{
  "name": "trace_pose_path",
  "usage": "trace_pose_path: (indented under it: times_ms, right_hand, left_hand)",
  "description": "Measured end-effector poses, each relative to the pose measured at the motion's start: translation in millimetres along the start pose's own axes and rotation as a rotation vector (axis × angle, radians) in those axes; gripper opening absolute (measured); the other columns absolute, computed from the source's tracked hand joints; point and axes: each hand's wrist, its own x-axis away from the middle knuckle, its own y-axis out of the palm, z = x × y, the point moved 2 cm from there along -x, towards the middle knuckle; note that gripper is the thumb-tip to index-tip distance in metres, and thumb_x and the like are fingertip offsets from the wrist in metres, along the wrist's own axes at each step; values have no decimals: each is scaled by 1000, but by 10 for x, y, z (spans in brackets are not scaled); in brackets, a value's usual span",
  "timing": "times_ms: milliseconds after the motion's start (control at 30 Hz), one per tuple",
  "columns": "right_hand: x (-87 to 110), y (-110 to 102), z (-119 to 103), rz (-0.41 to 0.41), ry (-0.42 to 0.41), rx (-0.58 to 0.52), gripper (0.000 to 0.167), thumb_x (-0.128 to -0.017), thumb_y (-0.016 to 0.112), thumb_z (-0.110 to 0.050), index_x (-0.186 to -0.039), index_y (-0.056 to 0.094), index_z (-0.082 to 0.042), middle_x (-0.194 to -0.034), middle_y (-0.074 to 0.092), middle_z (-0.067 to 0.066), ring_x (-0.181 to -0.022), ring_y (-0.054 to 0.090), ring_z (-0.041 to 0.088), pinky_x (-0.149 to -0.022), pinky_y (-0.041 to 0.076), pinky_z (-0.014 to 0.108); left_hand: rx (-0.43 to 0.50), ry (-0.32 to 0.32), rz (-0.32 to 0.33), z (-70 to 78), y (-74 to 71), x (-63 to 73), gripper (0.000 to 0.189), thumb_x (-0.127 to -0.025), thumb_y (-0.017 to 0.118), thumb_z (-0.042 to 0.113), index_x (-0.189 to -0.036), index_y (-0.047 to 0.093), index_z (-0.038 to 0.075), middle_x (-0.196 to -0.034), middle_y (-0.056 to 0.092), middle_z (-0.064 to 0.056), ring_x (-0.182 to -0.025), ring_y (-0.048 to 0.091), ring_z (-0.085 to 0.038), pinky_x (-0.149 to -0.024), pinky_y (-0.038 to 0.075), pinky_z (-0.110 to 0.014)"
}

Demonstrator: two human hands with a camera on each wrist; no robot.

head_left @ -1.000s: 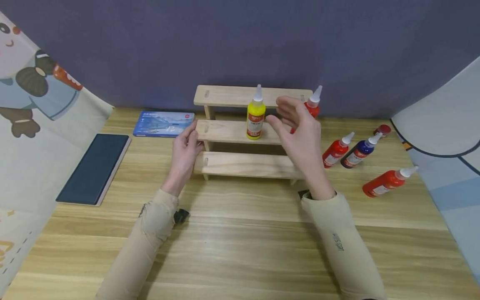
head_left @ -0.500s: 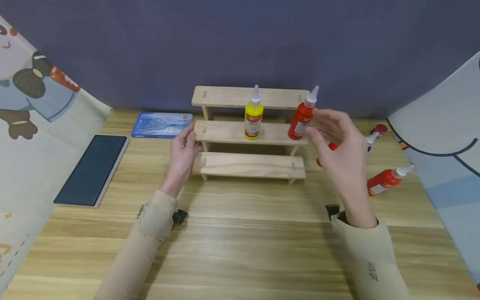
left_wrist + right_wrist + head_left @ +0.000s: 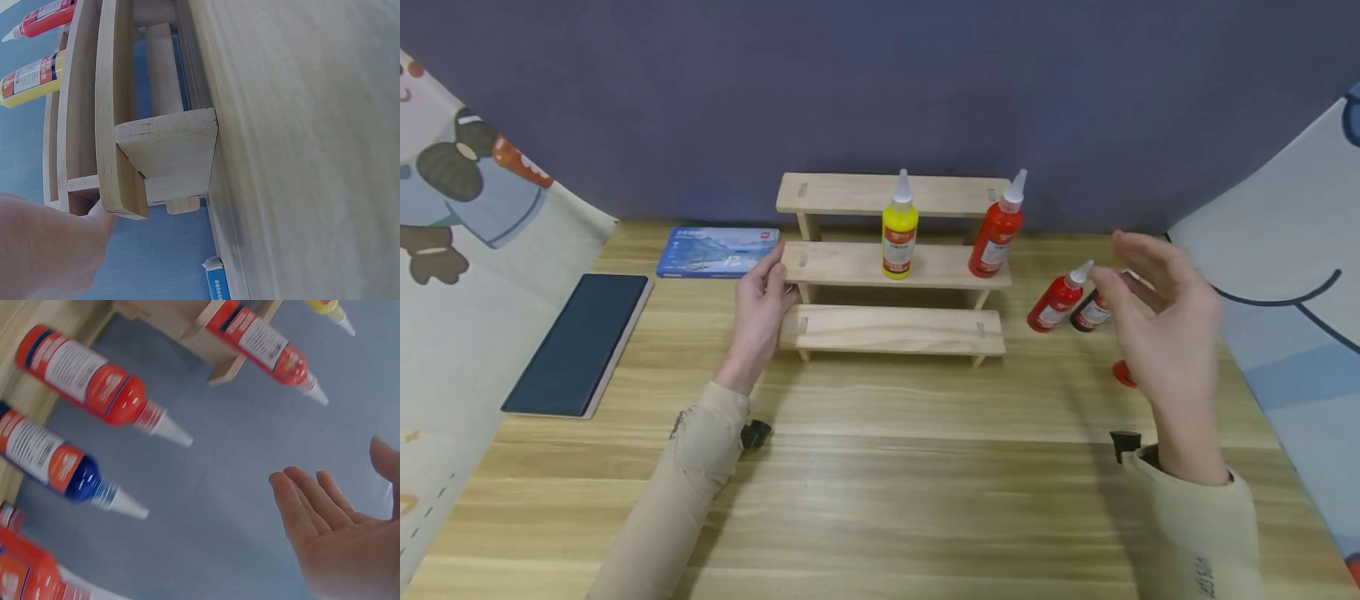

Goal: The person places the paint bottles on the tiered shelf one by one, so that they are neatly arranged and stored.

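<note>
My left hand (image 3: 758, 312) grips the left end of a three-step wooden display stand (image 3: 850, 260), thumb and fingers at the middle step. On that step a yellow paint bottle (image 3: 898, 242) stands near the centre and a red paint bottle (image 3: 995, 242) at the right end, both with white pointed nozzles. My right hand (image 3: 1172, 333) is raised to the right of the stand, holding nothing, its fingers extended in the right wrist view. Close by its thumb stand another red bottle (image 3: 1055, 304) and a dark blue bottle (image 3: 53, 456). Behind the hand, a further red bottle (image 3: 1123, 374) is mostly hidden.
A blue box (image 3: 718, 252) with a landscape picture lies behind my left hand. A dark flat tablet-like slab (image 3: 580, 346) rests on the table's left side. A dark blue-grey backdrop (image 3: 880, 83) rises behind the stand, and printed cloth (image 3: 1285, 250) lines the sides.
My right hand has drawn away from the red bottle on the middle step and moved right, toward the bottles on the table. My left hand stays on the stand.
</note>
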Motion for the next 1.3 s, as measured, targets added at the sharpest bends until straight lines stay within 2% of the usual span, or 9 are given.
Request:
trace_pose_path:
  times_ms: [300, 500, 767, 900, 1000, 1100, 1167, 1233, 1300]
  right_hand:
    - [-57, -296, 198, 74, 63, 49, 44, -102, 77, -18, -144, 68, -11, -140, 68, -1, -130, 62, 8, -116, 48, 25]
    - [-38, -490, 368, 65, 124, 228, 52, -107, 70, -20, -155, 56, -8, -157, 56, 10, -146, 49, 11, -124, 36, 26]
    - [25, -717, 768, -154, 243, 310, 69, -112, 60, -33, -169, 32, -6, -173, 28, 17, -159, 25, 36, -131, 21, 39]
    - [80, -769, 974, -223, 256, 277, 73, -111, 61, -33, -169, 28, -4, -172, 26, 23, -159, 25, 39, -130, 23, 32]
    - [108, -801, 1107, -246, 269, 252, 73, -111, 63, -32, -169, 29, -3, -172, 28, 24, -159, 27, 33, -127, 26, 23]
    - [124, -842, 1228, -273, 268, 229, 70, -111, 63, -30, -167, 33, -2, -169, 35, 20, -153, 37, 18, -119, 31, 12]
    - [130, -872, 1303, -295, 273, 218, 67, -111, 64, -30, -166, 37, -4, -161, 47, 11, -140, 45, 5, -111, 35, 5]
    - [135, -892, 1373, -322, 284, 211, 62, -110, 64, -30, -163, 42, -6, -156, 51, 12, -126, 48, -4, -98, 38, -1]
    - [147, -905, 1434, -346, 279, 218, 55, -110, 65, -30, -156, 47, -5, -141, 58, 0, -113, 48, -11, -87, 40, -3]
  left_hand:
    - [-9, 17, 11, 21, -80, 27, 52, -118, 35, 13, -167, 26, -2, -173, 26, -20, -154, 38, -33, -122, 41, -44]
    - [9, 15, 9, 13, -80, 15, 52, -118, 35, 12, -167, 25, -4, -173, 28, -20, -153, 40, -33, -121, 43, -42]
    - [13, 6, 7, 4, -65, 12, 51, -118, 34, 12, -167, 27, -1, -172, 28, -22, -153, 39, -33, -121, 43, -41]
    - [-9, -4, 4, 11, -54, 22, 52, -118, 35, 15, -168, 27, 1, -175, 22, -20, -156, 34, -31, -122, 42, -42]
    - [-10, 0, -2, 9, -45, 25, 52, -118, 36, 15, -168, 26, 1, -175, 21, -20, -156, 34, -31, -122, 42, -42]
    - [-12, 10, -7, -4, -34, 20, 52, -119, 35, 14, -168, 26, 0, -174, 23, -21, -155, 36, -32, -122, 42, -42]
    - [-15, 13, -8, -12, -24, 11, 52, -119, 35, 14, -168, 26, -1, -173, 25, -21, -154, 37, -32, -121, 43, -42]
    - [-19, 14, -9, -13, -14, 8, 52, -119, 35, 13, -168, 26, -1, -173, 25, -22, -154, 38, -33, -121, 43, -42]
    - [-18, 6, -8, -12, -4, 4, 52, -118, 36, 13, -168, 27, 0, -174, 23, -21, -155, 36, -32, -122, 42, -43]
